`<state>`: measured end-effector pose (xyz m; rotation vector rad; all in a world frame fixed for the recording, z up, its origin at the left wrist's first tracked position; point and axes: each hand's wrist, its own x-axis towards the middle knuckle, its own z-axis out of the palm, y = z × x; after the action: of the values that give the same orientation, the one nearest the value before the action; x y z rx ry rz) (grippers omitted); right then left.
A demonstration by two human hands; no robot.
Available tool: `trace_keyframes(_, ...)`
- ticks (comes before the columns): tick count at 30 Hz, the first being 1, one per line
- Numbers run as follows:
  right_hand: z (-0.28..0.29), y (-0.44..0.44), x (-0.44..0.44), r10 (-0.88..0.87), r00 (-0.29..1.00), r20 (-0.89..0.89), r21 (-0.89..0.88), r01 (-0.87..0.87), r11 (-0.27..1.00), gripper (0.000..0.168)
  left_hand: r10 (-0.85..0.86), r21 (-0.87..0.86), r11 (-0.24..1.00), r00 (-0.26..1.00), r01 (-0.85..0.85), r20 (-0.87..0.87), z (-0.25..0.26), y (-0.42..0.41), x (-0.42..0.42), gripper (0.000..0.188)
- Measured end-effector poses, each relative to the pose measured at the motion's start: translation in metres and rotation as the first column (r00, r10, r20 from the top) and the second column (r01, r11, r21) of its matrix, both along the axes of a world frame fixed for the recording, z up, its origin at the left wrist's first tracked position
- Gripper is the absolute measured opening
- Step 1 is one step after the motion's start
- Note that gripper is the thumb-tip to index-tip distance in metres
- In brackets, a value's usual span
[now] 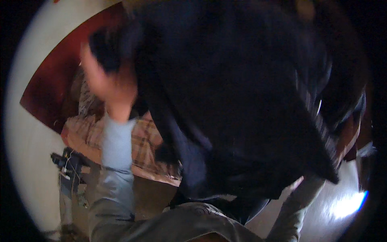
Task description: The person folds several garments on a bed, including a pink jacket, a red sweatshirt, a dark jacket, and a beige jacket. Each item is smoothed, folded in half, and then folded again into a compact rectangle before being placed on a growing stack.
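A large black cloth garment [235, 99] fills the middle of the view, spread out and hanging, with its lower right corner pointed. My left hand [112, 87], blurred, is at the garment's upper left edge, with dark fabric between the thumb and fingers. Of my right hand [294, 183] only a small strip shows at the garment's lower right edge; the garment hides the rest, so its grip cannot be seen. Both my arms wear grey sleeves. The garment covers much of what lies behind it.
Behind my left forearm lies a brown plaid cloth [145, 142] on a bed-like surface, beside a dark red panel [51, 87]. Cables and a power strip [65, 174] are at lower left. Dark clothing or fabric [347, 130] hangs at right, above a shiny floor [326, 202].
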<state>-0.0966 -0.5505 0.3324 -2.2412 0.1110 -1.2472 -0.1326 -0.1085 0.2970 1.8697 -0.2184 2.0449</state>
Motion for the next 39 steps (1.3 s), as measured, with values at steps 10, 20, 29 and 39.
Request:
trace_keyframes(10,-0.135,0.014,0.145,0.493,0.843,-0.217,0.132,-0.475,0.870,0.059,0.034,0.102,0.993,0.723,0.051,-0.690,-0.099,0.052,0.155,0.066)
trace_keyframes(20,-0.292,0.035,-0.040,0.179,0.706,-0.685,0.127,-0.126,0.984,0.097,-0.109,-0.151,0.930,0.140,-0.334,-0.984,-0.323,0.044,0.042,0.083)
trace_keyframes(29,-0.258,0.004,0.026,0.775,0.559,-0.295,0.955,0.187,0.229,0.030,-0.927,-0.922,0.369,0.028,-0.115,-0.374,-0.204,0.025,0.051,0.040)
trace_keyframes(39,-0.224,-0.183,-0.061,-0.138,0.901,-0.411,-0.050,0.129,0.990,0.038,-0.992,-0.946,0.122,-0.006,-0.301,-0.126,-0.164,-0.028,-0.174,0.046)
